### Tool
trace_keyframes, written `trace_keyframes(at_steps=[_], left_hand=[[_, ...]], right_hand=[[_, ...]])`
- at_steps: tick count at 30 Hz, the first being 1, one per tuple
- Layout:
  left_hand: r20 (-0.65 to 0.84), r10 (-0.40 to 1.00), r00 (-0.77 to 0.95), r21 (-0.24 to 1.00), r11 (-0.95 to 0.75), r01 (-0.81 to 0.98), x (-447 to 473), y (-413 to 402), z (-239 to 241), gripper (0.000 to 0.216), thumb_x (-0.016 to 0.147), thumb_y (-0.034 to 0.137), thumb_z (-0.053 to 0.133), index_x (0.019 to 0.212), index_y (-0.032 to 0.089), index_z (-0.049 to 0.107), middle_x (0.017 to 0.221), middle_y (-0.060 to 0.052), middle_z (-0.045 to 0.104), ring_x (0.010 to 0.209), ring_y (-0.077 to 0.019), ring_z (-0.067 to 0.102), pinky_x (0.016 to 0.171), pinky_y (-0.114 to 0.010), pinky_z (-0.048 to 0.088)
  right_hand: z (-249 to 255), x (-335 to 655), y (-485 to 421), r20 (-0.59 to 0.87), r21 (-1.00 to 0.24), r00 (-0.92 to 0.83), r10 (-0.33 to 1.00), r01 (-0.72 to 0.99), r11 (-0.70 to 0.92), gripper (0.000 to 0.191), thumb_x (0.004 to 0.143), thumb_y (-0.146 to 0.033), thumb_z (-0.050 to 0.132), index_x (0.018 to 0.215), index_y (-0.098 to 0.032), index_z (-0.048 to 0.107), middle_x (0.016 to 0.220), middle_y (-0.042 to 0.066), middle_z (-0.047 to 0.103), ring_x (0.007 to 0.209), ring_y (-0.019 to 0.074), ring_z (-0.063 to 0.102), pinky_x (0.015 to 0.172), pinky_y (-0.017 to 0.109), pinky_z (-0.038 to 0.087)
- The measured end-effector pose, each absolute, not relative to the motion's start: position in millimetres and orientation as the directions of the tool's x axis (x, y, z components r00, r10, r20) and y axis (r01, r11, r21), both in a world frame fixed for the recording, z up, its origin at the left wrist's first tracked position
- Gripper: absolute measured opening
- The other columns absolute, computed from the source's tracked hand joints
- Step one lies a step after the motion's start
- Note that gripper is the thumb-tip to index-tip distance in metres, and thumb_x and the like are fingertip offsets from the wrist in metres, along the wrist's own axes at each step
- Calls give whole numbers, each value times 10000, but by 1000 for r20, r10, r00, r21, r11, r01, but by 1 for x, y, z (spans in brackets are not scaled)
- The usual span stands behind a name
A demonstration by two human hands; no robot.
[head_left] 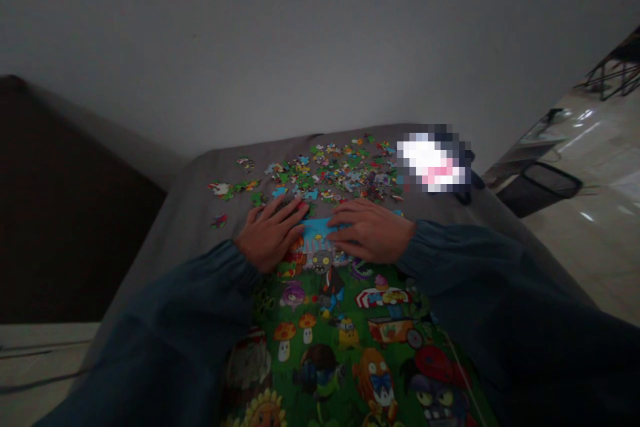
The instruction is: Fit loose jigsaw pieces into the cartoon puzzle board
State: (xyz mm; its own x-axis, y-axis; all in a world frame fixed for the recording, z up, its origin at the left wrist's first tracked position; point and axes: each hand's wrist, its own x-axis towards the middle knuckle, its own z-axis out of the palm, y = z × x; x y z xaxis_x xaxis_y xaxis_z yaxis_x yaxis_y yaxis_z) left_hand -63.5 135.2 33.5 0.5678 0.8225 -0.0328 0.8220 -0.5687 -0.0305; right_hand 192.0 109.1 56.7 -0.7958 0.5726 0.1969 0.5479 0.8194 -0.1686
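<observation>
A colourful cartoon puzzle picture [327, 320], mostly green with a blue strip at its far edge, lies in front of me; I cannot tell whether it is joined pieces or one printed board. My left hand [273, 230] rests on its far left corner, fingers stretched forward and slightly apart. Across the far right part lies my right hand [373, 230], its fingers pointing left over the blue strip. Nothing shows in either hand, though the area beneath the fingers is hidden. Just beyond the fingertips, many loose jigsaw pieces [333, 170] are spread in a heap.
The pieces lie on a grey cloth-covered surface [187, 220] against a pale wall [300, 47]. A few stray pieces [219, 221] sit to the left. At the far right corner is a blurred-out bright object [430, 163]. A dark panel [65, 213] stands left; shiny floor shows right.
</observation>
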Motion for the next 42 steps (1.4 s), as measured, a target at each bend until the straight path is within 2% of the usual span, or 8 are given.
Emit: trace_keyframes(at_steps=[13, 21, 25, 28, 33, 36, 39, 42], left_hand=[[-12, 868, 496, -37, -496, 868, -66, 140, 40, 496, 1029, 405, 273, 1481, 271, 430, 1549, 14, 392, 1449, -290, 303, 1111, -529, 293], [53, 894, 444, 39, -446, 894, -73, 146, 44, 477, 1002, 345, 303, 1426, 224, 483, 1478, -35, 506, 1411, -271, 375, 1103, -497, 339], [103, 903, 416, 83, -425, 901, -77, 151, 42, 428, 984, 318, 326, 1329, 203, 551, 1405, -62, 573, 1373, -275, 427, 1095, -503, 365], [96, 866, 490, 122, -499, 858, -76, 151, 37, 403, 988, 349, 344, 1284, 202, 575, 1430, -67, 549, 1382, -285, 412, 1108, -511, 354], [91, 812, 576, 118, -583, 804, -73, 147, 31, 374, 995, 371, 382, 1310, 285, 564, 1490, -26, 485, 1386, -293, 402, 1078, -551, 358], [125, 810, 573, 132, -586, 800, -70, 149, 33, 355, 1000, 379, 378, 1250, 242, 589, 1457, -56, 515, 1360, -279, 433, 1066, -517, 378], [143, 797, 587, 125, -603, 788, -65, 154, 34, 407, 1017, 405, 340, 1336, 234, 527, 1522, -56, 439, 1414, -268, 363, 1102, -506, 342], [78, 797, 599, 106, -604, 790, -63, 157, 34, 476, 1038, 431, 272, 1470, 269, 389, 1580, -9, 351, 1474, -257, 253, 1142, -532, 272]], right_hand=[[55, 192, 109, 137, -176, -790, 598, 575, 799, 301, 980, -291, 482, 1126, -204, 731, 1237, 88, 675, 1127, 251, 599, 998, 455, 448], [51, 191, 109, 157, -179, -794, 588, 562, 807, 301, 979, -287, 488, 1162, -202, 711, 1252, 97, 668, 1138, 250, 596, 979, 449, 459], [49, 191, 110, 173, -174, -796, 580, 555, 814, 298, 976, -278, 489, 1151, -195, 716, 1243, 109, 669, 1125, 258, 604, 971, 456, 468], [46, 191, 110, 204, -173, -793, 575, 549, 818, 298, 975, -276, 487, 1142, -189, 718, 1222, 110, 675, 1109, 260, 610, 966, 456, 477], [45, 188, 110, 302, -171, -743, 598, 575, 800, 284, 972, -274, 494, 1118, -185, 720, 1182, 116, 677, 1085, 250, 606, 953, 437, 483], [45, 187, 113, 315, -179, -668, 674, 656, 733, 278, 968, -272, 507, 1131, -171, 707, 1147, 101, 685, 1095, 248, 593, 972, 428, 472], [40, 186, 119, 313, -178, -578, 754, 744, 644, 339, 969, -293, 518, 1255, -158, 640, 1255, 104, 651, 1209, 267, 536, 1037, 447, 428], [32, 185, 125, 265, -158, -531, 805, 799, 580, 426, 984, -347, 496, 1374, -184, 551, 1446, 88, 533, 1375, 310, 393, 1093, 489, 368]])
